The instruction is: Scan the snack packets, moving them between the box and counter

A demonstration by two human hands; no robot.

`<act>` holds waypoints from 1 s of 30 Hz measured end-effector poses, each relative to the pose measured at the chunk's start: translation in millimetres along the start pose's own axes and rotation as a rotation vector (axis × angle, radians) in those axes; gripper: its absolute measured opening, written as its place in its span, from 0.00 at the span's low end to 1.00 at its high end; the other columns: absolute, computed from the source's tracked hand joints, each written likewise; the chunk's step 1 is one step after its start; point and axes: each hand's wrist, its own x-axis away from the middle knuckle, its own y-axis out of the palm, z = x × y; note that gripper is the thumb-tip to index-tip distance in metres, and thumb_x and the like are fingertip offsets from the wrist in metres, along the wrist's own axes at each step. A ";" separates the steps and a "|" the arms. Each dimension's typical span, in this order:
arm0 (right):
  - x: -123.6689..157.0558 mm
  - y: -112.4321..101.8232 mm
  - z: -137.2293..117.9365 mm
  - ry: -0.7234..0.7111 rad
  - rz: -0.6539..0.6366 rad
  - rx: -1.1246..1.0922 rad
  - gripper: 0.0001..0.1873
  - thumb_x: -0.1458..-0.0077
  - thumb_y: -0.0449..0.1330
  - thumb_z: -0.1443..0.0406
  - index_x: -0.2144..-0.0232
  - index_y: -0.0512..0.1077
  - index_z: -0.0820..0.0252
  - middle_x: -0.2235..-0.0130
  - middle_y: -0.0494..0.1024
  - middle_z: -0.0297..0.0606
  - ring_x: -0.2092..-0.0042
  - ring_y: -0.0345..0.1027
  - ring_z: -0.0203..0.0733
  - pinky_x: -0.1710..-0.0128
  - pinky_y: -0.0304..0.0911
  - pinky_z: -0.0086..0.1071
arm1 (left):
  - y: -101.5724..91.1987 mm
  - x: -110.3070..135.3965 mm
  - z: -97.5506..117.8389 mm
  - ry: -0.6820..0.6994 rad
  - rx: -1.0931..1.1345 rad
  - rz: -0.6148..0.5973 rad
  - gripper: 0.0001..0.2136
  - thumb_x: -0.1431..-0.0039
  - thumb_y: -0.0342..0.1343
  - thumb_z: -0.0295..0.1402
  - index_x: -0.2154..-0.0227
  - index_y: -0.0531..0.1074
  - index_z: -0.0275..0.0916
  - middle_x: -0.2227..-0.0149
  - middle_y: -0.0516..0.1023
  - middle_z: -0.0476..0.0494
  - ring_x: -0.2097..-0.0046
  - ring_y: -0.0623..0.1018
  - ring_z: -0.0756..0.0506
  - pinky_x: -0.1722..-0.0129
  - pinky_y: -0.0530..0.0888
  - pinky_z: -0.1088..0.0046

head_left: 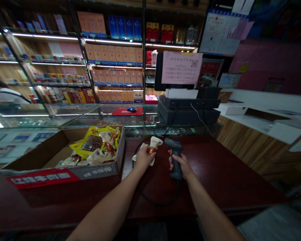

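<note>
From my remote station, I see my left hand (144, 158) pinching a white-and-orange plastic snack packet (154, 146) over the dark red wooden counter (203, 187), while my right hand (179, 166) has its fingers curled around a black corded barcode scanner (176, 157) (more yellow and white packets (98, 147) lie in the brown cardboard box (100, 173)).

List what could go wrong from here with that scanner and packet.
The black cable of the barcode scanner in the right hand loops across the red counter, so it could snag an arm or tug the scanner. The small snack packet in the left hand might slip into the open cardboard box nearby and get mixed with similar packets.
</note>
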 end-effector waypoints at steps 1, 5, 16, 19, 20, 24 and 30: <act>0.0 -0.2 0.4 0.002 0.000 0.001 0.17 0.56 0.62 0.61 0.62 0.68 0.61 0.80 0.72 0.29 0.84 0.63 0.33 0.85 0.65 0.28 | -2.1 -1.6 -1.3 -0.006 0.019 0.036 0.12 0.58 0.61 0.36 0.68 0.74 0.38 0.69 0.75 0.44 0.66 0.73 0.45 0.63 0.66 0.70; 0.2 -0.4 1.5 0.011 -0.003 0.010 0.17 0.57 0.63 0.61 0.63 0.68 0.62 0.81 0.72 0.29 0.84 0.63 0.33 0.85 0.65 0.28 | -9.6 -5.0 -2.2 -0.053 -0.053 0.063 0.14 0.56 0.61 0.36 0.64 0.74 0.39 0.66 0.75 0.44 0.64 0.73 0.46 0.63 0.66 0.72; -0.9 -1.7 5.1 0.016 -0.021 0.024 0.13 0.56 0.62 0.62 0.67 0.68 0.61 0.81 0.72 0.29 0.84 0.63 0.33 0.85 0.64 0.28 | -8.0 -5.0 -5.1 -0.032 -0.120 0.052 0.14 0.54 0.60 0.40 0.65 0.74 0.38 0.68 0.74 0.45 0.66 0.73 0.48 0.66 0.65 0.74; -1.0 -1.9 5.8 0.013 -0.022 0.024 0.14 0.56 0.62 0.62 0.66 0.68 0.61 0.81 0.72 0.29 0.84 0.63 0.33 0.85 0.64 0.28 | -8.4 -5.2 -5.0 -0.030 -0.127 0.052 0.14 0.54 0.60 0.40 0.66 0.73 0.37 0.68 0.74 0.45 0.66 0.73 0.48 0.67 0.64 0.75; -1.0 -1.9 5.8 0.013 -0.022 0.024 0.14 0.56 0.62 0.62 0.66 0.68 0.61 0.81 0.72 0.29 0.84 0.63 0.33 0.85 0.64 0.28 | -8.5 -5.2 -4.9 -0.028 -0.125 0.052 0.14 0.54 0.60 0.40 0.66 0.73 0.37 0.68 0.74 0.45 0.66 0.73 0.48 0.66 0.65 0.75; -1.2 -2.4 5.8 0.023 -0.016 0.023 0.16 0.56 0.62 0.61 0.64 0.68 0.61 0.81 0.72 0.29 0.84 0.63 0.33 0.85 0.64 0.28 | -9.1 -4.0 -4.0 -0.021 -0.095 0.064 0.13 0.55 0.61 0.38 0.65 0.74 0.38 0.67 0.74 0.45 0.65 0.73 0.48 0.65 0.65 0.74; -1.1 4.5 5.0 0.034 -0.030 0.015 0.16 0.55 0.62 0.61 0.63 0.68 0.62 0.80 0.72 0.29 0.84 0.63 0.32 0.85 0.64 0.27 | -16.8 -4.5 3.2 -0.018 -0.011 0.108 0.13 0.56 0.61 0.37 0.65 0.74 0.38 0.68 0.74 0.45 0.67 0.73 0.48 0.65 0.67 0.74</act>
